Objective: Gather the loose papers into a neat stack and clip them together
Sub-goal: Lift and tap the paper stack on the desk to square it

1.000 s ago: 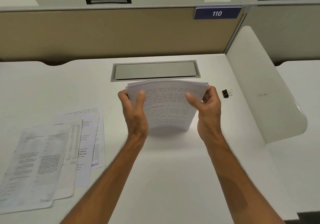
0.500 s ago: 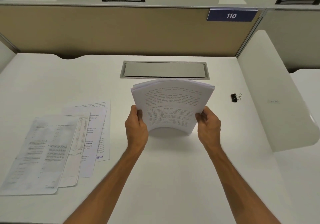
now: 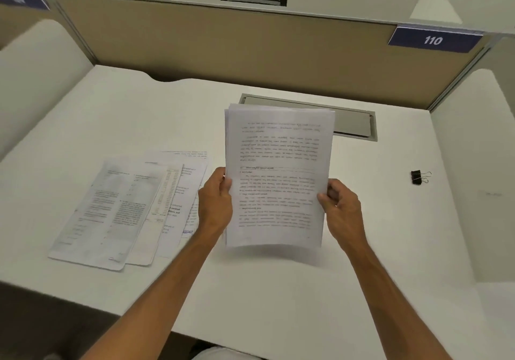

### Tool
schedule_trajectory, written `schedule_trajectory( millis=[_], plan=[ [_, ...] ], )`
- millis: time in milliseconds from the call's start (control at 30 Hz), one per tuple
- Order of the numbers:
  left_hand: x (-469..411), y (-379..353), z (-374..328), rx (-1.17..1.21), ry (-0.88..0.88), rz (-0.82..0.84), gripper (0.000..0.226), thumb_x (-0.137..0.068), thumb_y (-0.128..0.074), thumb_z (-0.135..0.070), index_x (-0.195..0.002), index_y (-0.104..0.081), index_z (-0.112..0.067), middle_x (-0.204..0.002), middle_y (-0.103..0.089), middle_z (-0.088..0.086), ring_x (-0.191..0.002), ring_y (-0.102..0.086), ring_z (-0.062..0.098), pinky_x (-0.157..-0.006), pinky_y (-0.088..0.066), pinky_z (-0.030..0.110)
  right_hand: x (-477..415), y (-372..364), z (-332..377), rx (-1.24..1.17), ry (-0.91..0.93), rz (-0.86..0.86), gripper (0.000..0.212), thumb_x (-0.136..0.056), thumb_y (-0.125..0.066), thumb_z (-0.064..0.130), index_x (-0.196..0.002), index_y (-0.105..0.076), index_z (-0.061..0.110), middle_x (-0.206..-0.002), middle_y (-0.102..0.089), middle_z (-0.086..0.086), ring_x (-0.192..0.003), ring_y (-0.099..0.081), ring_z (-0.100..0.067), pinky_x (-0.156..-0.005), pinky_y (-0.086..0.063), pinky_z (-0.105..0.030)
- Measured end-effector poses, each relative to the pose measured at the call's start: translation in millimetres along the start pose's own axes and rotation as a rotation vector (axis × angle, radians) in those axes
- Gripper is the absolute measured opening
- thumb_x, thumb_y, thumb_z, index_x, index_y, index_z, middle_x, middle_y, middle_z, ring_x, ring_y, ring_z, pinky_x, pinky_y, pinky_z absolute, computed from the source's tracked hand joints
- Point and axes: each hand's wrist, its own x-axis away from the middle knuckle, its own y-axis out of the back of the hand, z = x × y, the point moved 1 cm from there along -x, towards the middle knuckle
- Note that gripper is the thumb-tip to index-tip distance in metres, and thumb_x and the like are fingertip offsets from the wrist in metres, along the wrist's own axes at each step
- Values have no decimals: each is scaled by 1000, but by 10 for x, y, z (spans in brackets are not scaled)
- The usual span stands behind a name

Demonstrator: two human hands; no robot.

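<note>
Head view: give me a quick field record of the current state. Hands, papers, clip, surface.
left hand: grips left edge of held stack
right hand: grips right edge of held stack
held stack: upright, lifted off desk, top edges slightly uneven
loose papers: fanned, overlapping, flat on desk left of the hands
binder clip: on desk to the right, untouched
desk: white
cable hatch: closed, behind stack

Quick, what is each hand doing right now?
Left hand: closed on the left edge of the paper stack.
Right hand: closed on the stack's right edge.
</note>
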Motion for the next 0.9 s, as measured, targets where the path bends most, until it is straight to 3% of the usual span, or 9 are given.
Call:
schedule_trajectory(
  millis=[100,200,400,600,733,900],
  plan=[
    [-56,279,130,41,67,-24,21,-103,-47,-12,-110,-65,-21,-97,-70,-4,-85,-68,11,-68,-53,21,47,-243,6,-37,-55,90,26,-97,-53,-1,-109,-67,17,-105,-76,0,-96,-74,-20,-84,-62,-41],
    [-120,532,290,24,131,-43,23,-102,-49,-12,-113,-66,-23,-96,-72,-3,-85,-68,14,-68,-50,20,111,-510,24,-70,-111,182,25,-98,-53,2,-112,-65,18,-101,-78,-3,-94,-75,-24,-83,-62,-50],
    [-321,1026,666,-4,243,-36,25,-101,-51,-13,-121,-65,-20,-105,-73,6,-94,-69,25,-89,-56,39,237,-1075,123,-209,-236,275,22,-99,-55,2,-118,-64,10,-104,-79,-7,-96,-76,-27,-81,-61,-46],
    [-603,1576,1105,12,356,-47,10,-95,-63,-16,-102,-69,-13,-98,-71,0,-95,-66,20,-81,-51,29,357,-1760,246,-253,-335,246,19,-95,-60,1,-112,-67,7,-102,-79,-7,-93,-77,-26,-72,-60,-37],
    [-781,1947,1379,-30,368,-43,16,-92,-69,-19,-106,-73,-12,-93,-70,-3,-86,-63,13,-73,-47,21,441,-2264,276,-218,-417,219,16,-95,-62,2,-109,-67,6,-100,-79,-7,-92,-77,-25,-73,-61,-38],
    [-989,2321,1655,-100,371,-65,19,-90,-72,-21,-105,-75,-11,-92,-69,-2,-85,-63,17,-78,-49,28,465,-2897,297,-182,-475,170,12,-93,-62,1,-104,-67,5,-98,-79,-8,-89,-77,-25,-74,-64,-43]
  ],
)
